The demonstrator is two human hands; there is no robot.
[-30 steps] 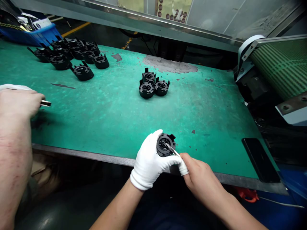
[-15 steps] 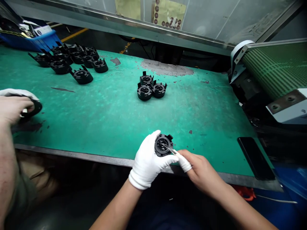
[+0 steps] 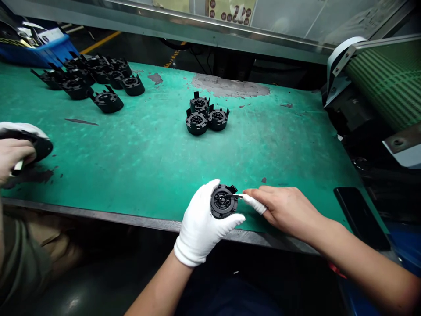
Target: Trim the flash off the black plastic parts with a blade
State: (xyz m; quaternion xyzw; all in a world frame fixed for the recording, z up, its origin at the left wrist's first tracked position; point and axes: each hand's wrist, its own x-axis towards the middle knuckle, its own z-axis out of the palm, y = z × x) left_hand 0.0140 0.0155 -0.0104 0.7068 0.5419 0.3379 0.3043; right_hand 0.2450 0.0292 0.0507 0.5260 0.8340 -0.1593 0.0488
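My left hand point(image 3: 201, 224), in a white glove, grips a round black plastic part point(image 3: 221, 210) at the table's near edge. The part's ringed face with small inner details is turned up, and a tab sticks out from its far rim. Bare except for a white cover on one digit, my right hand point(image 3: 289, 208) pinches slim tweezers point(image 3: 238, 196). Their dark tip reaches over the middle of the part; whether it holds anything there is too small to tell.
Three similar black parts point(image 3: 197, 123) stand together mid-table; several more point(image 3: 107, 102) are grouped far left. A co-worker's hands point(image 3: 16, 151) hold a black piece at left. A phone point(image 3: 360, 215) lies right, below a green conveyor point(image 3: 391, 79). A blue bin point(image 3: 55, 52) stands back left.
My right hand has moved slightly right and up, and the tweezers now lie flatter across the part. My left hand keeps its hold. The co-worker's hand has shifted slightly left.
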